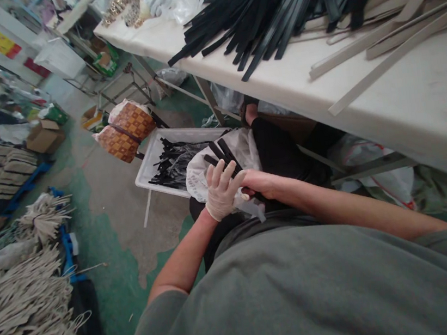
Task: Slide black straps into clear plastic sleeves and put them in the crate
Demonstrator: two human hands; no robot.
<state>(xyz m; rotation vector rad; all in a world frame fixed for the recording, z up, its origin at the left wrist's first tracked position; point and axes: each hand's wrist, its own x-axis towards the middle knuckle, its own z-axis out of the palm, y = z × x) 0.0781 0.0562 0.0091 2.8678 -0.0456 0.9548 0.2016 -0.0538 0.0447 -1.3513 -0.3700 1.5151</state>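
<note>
My left hand [221, 188], in a thin white glove, is raised over my lap with its fingers stretched and spread. Beside it my bare right hand [256, 183] is closed around a few flat black straps [225, 149], whose ends stick out beyond the gloved fingers. Whether the glove touches the straps I cannot tell. A whitish plastic bag [247, 145] lies across my lap under both hands. Just past it stands a white plastic tray [142, 179] with many short black strips [177, 160] in it.
On my right, a white-topped table [296, 92] bears long black straps [261, 14] and beige straps [388, 41]. A checked cushion [130, 127] rests on a seat beyond the tray. Bundled beige cords [28, 308] lie on the left, near a blue pallet [67, 246].
</note>
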